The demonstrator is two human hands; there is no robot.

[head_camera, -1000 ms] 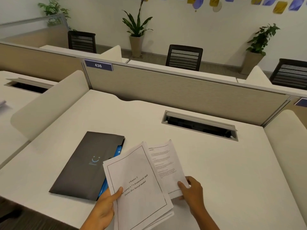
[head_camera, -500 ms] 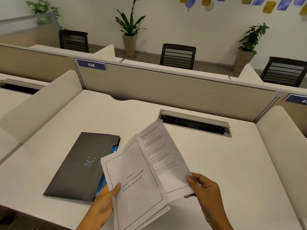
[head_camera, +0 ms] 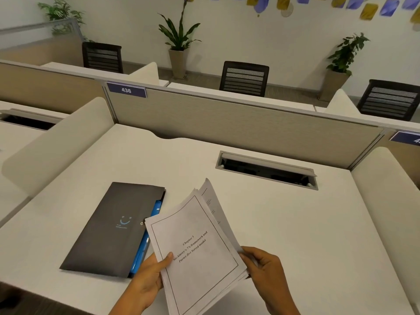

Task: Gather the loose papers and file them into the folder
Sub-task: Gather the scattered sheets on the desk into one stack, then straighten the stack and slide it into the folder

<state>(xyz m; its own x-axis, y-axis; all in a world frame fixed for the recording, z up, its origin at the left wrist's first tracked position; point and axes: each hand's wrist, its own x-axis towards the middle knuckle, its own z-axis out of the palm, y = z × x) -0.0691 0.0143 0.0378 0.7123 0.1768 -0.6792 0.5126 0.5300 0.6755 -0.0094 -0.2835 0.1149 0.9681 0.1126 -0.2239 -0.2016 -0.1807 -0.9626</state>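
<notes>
I hold a stack of white printed papers [head_camera: 197, 253] above the desk's near edge; the top sheet reads "Chapter 3". My left hand [head_camera: 145, 280] grips the stack's left edge with the thumb on top. My right hand [head_camera: 266, 273] holds the stack's right edge, where one sheet sticks out behind the others. A dark grey folder [head_camera: 113, 228] with a blue smile mark lies flat and closed on the desk to the left, a blue inner edge showing along its right side. The papers overlap the folder's right edge in view.
The white desk [head_camera: 295, 235] has an open cable slot [head_camera: 266, 170] at the back right. A beige partition [head_camera: 238, 126] labelled 436 closes the far side, with rounded side panels left and right. Black chairs and potted plants stand beyond.
My right hand has swung the separate sheet leftward and brought it in behind the stack; the papers are now nearly aligned in both hands.
</notes>
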